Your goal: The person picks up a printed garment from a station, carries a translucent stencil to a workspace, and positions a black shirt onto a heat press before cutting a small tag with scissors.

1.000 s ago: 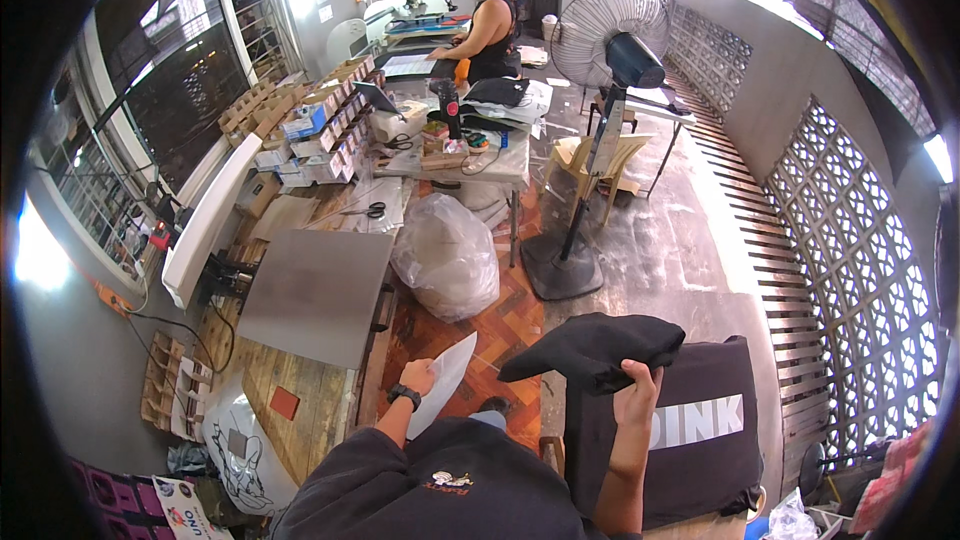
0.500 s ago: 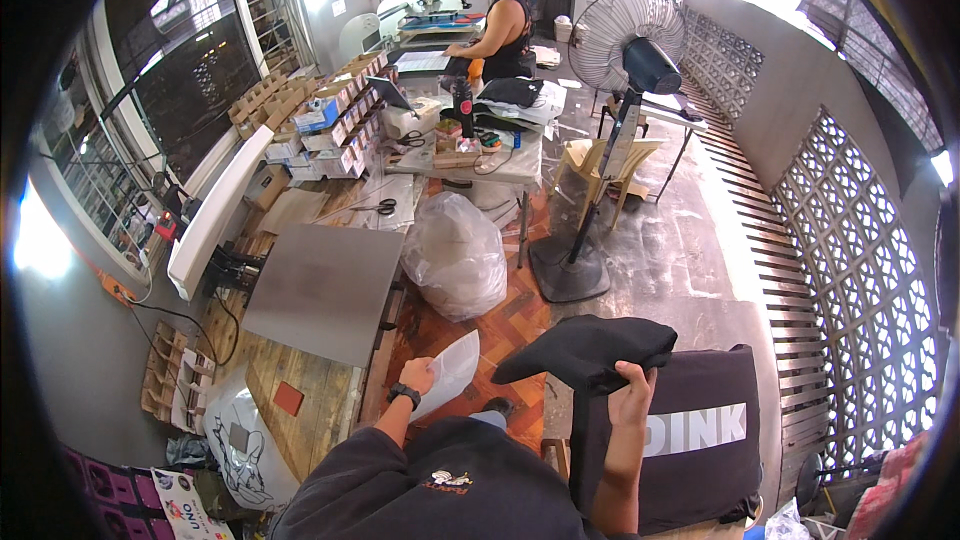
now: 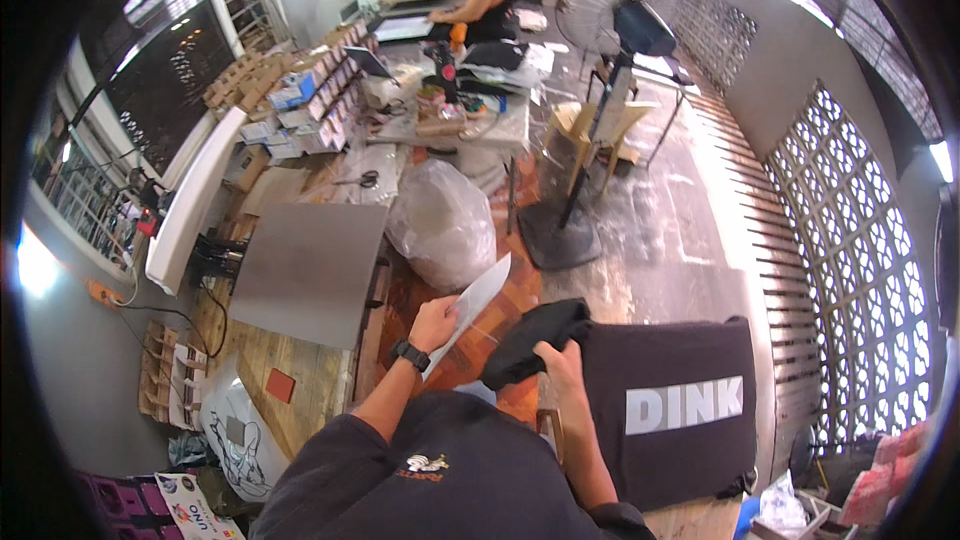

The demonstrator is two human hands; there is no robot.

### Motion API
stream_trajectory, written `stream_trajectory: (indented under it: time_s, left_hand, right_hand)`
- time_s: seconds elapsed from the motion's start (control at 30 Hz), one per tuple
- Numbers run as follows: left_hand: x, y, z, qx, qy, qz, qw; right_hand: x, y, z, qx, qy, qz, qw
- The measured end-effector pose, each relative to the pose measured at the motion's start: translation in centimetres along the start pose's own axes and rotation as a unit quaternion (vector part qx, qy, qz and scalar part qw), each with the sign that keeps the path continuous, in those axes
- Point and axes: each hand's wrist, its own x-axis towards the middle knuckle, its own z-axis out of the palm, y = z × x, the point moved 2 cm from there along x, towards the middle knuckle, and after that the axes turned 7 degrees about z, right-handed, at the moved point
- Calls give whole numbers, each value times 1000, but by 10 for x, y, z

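Observation:
My left hand, a watch on its wrist, is closed on a thin white sheet that slants up to the right. Close by on the right, my right hand grips a bunched black cloth by its right side. A gap separates the cloth from the sheet. Right of that hand lies a dark garment with white block lettering, spread smooth into a squarish shape with its print uncovered.
A grey flat plate sits on the wooden bench at left, near a small reddish square. A stuffed plastic bag stands on the floor ahead, with a pedestal fan beyond. A person works at the far table.
My right hand has brought the black cloth left and nearer me, off the lettered garment. My left hand has shifted right and up, and the white sheet has turned more edge-on.

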Motion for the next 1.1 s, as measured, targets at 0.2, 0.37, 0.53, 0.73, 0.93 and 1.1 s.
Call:
stream_trajectory:
  time_s: [0.2,0.37,0.53,0.73,0.93,1.1]
  left_hand:
    - [0,58,40,-14,-122,69,990]
    - [23,51,82,6,-229,86,970]
    - [68,13,96,37,-266,139,953]
    - [128,-31,91,37,-348,140,926]
    - [163,-65,67,8,-303,109,947]
    - [201,-70,41,-12,-296,58,953]
  right_hand:
    - [20,18,20,-48,37,11,998]
    - [59,43,11,-53,137,-58,987]
    - [93,28,41,19,211,139,968]
    - [155,51,57,133,217,190,948]
    - [209,36,105,134,194,234,943]
    - [252,21,123,157,144,233,949]
